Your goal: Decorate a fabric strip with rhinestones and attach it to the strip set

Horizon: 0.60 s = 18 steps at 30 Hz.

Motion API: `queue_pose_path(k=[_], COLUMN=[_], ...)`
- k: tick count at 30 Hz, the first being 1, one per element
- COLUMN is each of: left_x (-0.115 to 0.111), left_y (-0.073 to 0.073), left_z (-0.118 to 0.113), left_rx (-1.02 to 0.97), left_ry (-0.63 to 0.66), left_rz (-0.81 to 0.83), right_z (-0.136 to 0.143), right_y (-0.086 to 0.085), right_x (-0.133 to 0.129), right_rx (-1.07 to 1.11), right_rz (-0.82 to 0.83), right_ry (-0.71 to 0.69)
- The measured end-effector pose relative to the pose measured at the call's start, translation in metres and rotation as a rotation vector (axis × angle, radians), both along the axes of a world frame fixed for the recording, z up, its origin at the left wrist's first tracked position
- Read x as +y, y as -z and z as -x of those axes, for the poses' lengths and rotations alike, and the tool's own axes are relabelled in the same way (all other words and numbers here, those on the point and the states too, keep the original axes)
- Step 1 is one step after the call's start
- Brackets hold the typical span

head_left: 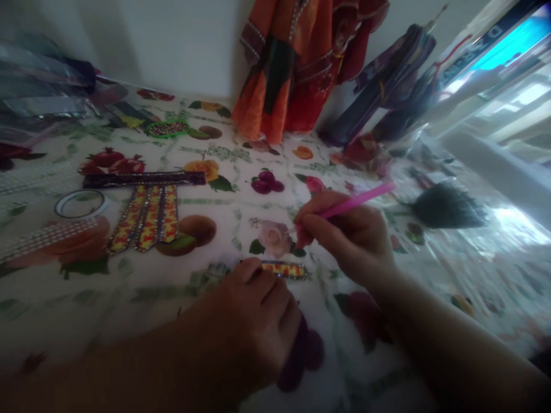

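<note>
In the middle of the table my left hand [262, 318] is closed with curled fingers at the left end of a small yellow-and-red patterned strip [287, 269] edged with shiny stones. My fingers cover that end. My right hand [353, 235] is raised beyond the strip and pinches a slim pink pen-like stick [361, 199]. Its lower end is hidden in my fingers. To the left lie several similar pointed strips [150, 218], side by side below a dark stone-edged band [144, 179].
A fruit-and-flower tablecloth [241, 218] covers the table. Left are a tape roll [81, 203], white bead strips [51, 236] and a green tray of small beads [169, 129]. Orange-red clothed figures [279, 74] and a dark-wrapped bundle [383, 86] stand behind. A dark bristly bundle [450, 205] lies right.
</note>
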<state>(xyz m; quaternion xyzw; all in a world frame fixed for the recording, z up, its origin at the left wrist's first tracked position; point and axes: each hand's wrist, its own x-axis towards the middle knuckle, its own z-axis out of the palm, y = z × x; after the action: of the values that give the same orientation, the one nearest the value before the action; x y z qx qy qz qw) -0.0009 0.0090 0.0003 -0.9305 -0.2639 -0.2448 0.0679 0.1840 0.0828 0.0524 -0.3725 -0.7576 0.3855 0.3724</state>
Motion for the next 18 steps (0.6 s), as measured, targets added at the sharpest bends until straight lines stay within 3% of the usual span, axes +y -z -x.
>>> queue_pose_path(k=[4, 8, 11, 18], left_x=[-0.003, -0.004, -0.005, -0.002], left_y=[0.0, -0.004, -0.009, -0.022], left_z=[0.002, 0.001, 0.001, 0.006], left_rx=[0.03, 0.052, 0.047, 0.156], left_ry=[0.02, 0.071, 0.09, 0.237], left_rz=[0.021, 0.004, -0.005, -0.048], right_z=[-0.003, -0.009, -0.014, -0.02], right_y=[-0.002, -0.002, -0.004, -0.014], right_x=[0.006, 0.016, 0.022, 0.027], right_rx=[0.074, 0.193, 0.183, -0.137], right_rz=[0.074, 0.251, 0.408, 0.718], right_ry=[0.027, -0.031, -0.121, -0.487])
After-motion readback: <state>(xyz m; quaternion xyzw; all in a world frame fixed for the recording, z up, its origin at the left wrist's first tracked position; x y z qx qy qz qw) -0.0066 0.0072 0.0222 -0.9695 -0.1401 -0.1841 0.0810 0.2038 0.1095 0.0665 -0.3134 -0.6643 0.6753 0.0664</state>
